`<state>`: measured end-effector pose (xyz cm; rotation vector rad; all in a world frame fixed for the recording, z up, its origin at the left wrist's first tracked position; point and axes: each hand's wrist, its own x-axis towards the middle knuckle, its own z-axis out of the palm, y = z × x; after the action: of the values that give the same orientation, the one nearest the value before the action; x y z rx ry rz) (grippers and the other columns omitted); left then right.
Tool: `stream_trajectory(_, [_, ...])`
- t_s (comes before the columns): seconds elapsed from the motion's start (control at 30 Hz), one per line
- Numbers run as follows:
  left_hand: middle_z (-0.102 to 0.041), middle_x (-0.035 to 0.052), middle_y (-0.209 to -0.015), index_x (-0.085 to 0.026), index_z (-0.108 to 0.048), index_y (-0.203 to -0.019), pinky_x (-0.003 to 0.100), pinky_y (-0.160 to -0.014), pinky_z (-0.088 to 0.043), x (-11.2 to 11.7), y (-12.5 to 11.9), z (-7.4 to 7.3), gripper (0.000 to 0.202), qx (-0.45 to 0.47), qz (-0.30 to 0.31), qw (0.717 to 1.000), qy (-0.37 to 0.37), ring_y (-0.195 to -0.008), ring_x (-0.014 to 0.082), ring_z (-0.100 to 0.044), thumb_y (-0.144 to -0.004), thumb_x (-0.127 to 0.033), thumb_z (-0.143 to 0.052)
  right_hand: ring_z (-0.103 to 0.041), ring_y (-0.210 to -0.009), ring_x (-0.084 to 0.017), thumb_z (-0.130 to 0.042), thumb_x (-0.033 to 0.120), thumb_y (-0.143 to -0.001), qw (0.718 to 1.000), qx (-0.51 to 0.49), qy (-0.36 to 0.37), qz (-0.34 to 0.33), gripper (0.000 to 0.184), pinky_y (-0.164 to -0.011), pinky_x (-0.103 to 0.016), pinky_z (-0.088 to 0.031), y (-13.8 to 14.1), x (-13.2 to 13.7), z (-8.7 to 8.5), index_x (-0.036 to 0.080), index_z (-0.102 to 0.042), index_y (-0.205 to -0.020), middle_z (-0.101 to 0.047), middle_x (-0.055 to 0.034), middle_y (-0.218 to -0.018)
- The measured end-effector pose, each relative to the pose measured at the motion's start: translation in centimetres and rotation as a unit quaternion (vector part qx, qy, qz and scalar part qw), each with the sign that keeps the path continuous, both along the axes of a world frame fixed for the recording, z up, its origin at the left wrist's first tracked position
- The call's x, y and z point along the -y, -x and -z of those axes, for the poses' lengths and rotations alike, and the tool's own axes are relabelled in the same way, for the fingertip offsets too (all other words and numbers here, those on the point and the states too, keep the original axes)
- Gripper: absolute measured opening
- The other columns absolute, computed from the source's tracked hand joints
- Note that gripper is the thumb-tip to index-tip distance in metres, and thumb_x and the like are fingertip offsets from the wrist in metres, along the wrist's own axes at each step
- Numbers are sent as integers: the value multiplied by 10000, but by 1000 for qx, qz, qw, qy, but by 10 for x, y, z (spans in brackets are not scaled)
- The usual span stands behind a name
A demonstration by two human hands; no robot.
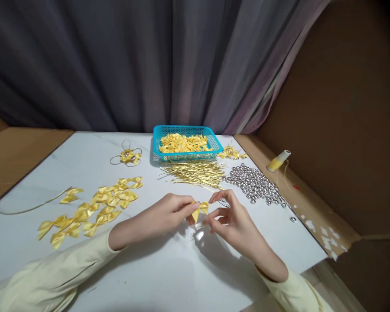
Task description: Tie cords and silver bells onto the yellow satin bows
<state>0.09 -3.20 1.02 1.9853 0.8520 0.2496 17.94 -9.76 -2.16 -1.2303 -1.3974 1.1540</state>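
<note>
Grey curtain (133, 65) behind, brown cardboard wall (338, 108) right — white tabletop (169, 277)

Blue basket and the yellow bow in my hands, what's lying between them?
A heap of thin gold wires lies between the blue basket and the yellow bow, in the head view.

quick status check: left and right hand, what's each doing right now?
left hand: closed, fingers pinching one end of the yellow bow.
right hand: closed, fingers pinching the bow's other end.

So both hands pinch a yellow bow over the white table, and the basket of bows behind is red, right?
No: the basket is blue, as the head view shows. Left hand and right hand do pinch a yellow bow over the white table.
</note>
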Motion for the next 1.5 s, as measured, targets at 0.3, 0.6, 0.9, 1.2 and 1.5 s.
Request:
stream_trajectory(0.3, [-662, 24, -691, -149, -618, -715, 268, -705, -448, -5, -3, 10, 403, 34, -16, 998, 57, -696, 157, -607, -919, -392, -368, -592, -501, -132, -642, 297, -742, 999, -22, 43, -4, 199, -491, -247, -471, 0, -19, 19, 192, -475, -769, -593, 11, -597])
stream_trajectory(0.6, [-653, 5, -702, -170, -586, -714, 269, -732, -430, -11, 4, 11, 409, 20, 8, 999, 33, -698, 146, -595, -943, -350, -299, -505, -464, -98, -574, 268, -796, 992, 123, -6, -18, 110, -478, -218, -420, -2, -23, 14, 162, -583, -827, -574, 14, -576])
stream_trajectory(0.9, [-562, -24, -672, -184, -482, -709, 236, -627, -392, -8, 9, 9, 294, -43, 81, 993, -79, -621, 127, -536, -932, -222, -294, -565, -825, -146, -588, 184, -809, 961, 218, -156, -68, 84, -622, -226, -447, -5, -26, 2, 172, -591, -726, -570, -60, -933])
stream_trajectory(1.2, [-552, -9, -697, -185, -474, -757, 221, -571, -364, -12, 14, -4, 244, -80, 175, 972, -134, -604, 125, -520, -931, -209, -305, -588, -688, -126, -556, 95, -806, 941, 244, -172, -156, 107, -637, -232, -436, -6, -21, -8, 164, -634, -783, -666, -35, -811])
stream_trajectory(1.5, [-521, -7, -667, -186, -461, -724, 230, -542, -339, -9, 18, -4, 200, -95, 221, 950, -198, -596, 133, -504, -902, -161, -373, -614, -608, -106, -540, 74, -785, 942, 245, -119, -197, 129, -582, -185, -440, -6, -17, -22, 143, -648, -773, -680, -26, -701])
